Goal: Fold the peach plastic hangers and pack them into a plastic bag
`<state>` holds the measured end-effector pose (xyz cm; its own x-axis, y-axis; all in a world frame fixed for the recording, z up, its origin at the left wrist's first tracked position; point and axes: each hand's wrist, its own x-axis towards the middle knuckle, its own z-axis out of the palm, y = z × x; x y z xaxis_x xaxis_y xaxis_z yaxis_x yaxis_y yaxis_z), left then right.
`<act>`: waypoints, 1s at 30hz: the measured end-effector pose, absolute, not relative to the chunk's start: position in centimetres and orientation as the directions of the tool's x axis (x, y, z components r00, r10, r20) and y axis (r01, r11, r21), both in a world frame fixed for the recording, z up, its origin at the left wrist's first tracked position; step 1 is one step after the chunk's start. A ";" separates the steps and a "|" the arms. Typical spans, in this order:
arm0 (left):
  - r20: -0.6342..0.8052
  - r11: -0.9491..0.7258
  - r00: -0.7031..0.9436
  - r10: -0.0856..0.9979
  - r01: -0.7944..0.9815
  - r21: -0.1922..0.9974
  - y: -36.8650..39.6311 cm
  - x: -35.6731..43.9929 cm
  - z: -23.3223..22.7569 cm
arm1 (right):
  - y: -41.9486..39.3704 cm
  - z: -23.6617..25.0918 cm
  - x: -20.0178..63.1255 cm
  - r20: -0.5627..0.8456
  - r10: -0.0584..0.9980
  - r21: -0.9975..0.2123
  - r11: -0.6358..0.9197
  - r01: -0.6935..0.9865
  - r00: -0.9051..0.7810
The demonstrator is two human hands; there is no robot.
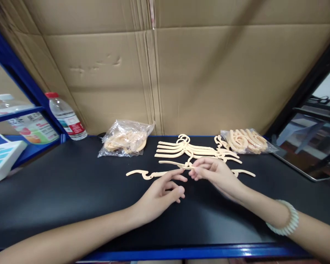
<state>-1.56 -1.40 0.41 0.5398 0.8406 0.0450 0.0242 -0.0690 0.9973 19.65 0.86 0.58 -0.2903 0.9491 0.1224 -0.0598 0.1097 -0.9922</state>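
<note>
Right hand (216,174) pinches a cream hanger piece (172,163) mid-bench (71,183); left hand (161,192), grip loose and empty, touches another piece (143,173) — joining step, next needs careful alignment

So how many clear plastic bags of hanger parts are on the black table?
2. One bag lies left of the stacked hangers, near the water bottle; the other bag lies at the right by the cardboard wall. None appears hidden.

I see both forearms reaching in from the near edge. My left hand (161,192) is loosely curled, index finger extended. My right hand (216,174) is pinching, fingertips nearly meeting the left's.
</note>
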 end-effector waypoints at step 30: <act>0.031 -0.026 0.029 0.999 -0.172 0.985 1.9 -3.4 2.0 | 7.5 -1.8 26.3 0.537 0.746 -0.287 0.600 0.746 -0.394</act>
<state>-3.44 1.87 2.04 0.0291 0.9991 0.0312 -0.1720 -0.0257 0.9848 26.27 7.52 -1.80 -0.3936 0.7459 0.5373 0.7464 0.6005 -0.2869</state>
